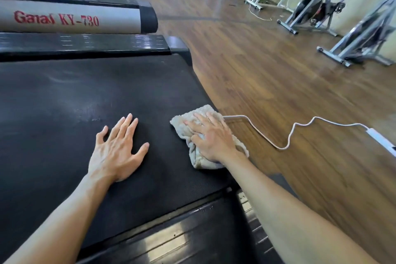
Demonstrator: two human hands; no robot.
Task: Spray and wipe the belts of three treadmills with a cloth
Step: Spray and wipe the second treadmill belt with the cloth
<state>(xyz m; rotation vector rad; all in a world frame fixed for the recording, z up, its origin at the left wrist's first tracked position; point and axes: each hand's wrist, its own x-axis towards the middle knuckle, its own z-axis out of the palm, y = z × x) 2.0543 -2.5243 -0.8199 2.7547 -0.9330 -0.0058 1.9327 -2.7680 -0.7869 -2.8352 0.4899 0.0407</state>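
A black treadmill belt (pixel 85 96) fills the lower left of the head view. My left hand (pixel 116 148) lies flat on it, fingers spread and straight. A crumpled beige cloth (pixel 182 126) sits at the belt's right end, near its edge. My right hand (pixel 211 137) presses down on the cloth, fingers stretched over it and the thumb tucked into its folds. No spray bottle is in view.
A second treadmill with a grey side rail (pixel 70 20) lettered in red lies beyond, with more belts behind it. A white cable (pixel 289 135) trails across the wooden floor (pixel 257 75) on the right. Exercise bikes (pixel 317 6) line the far right wall.
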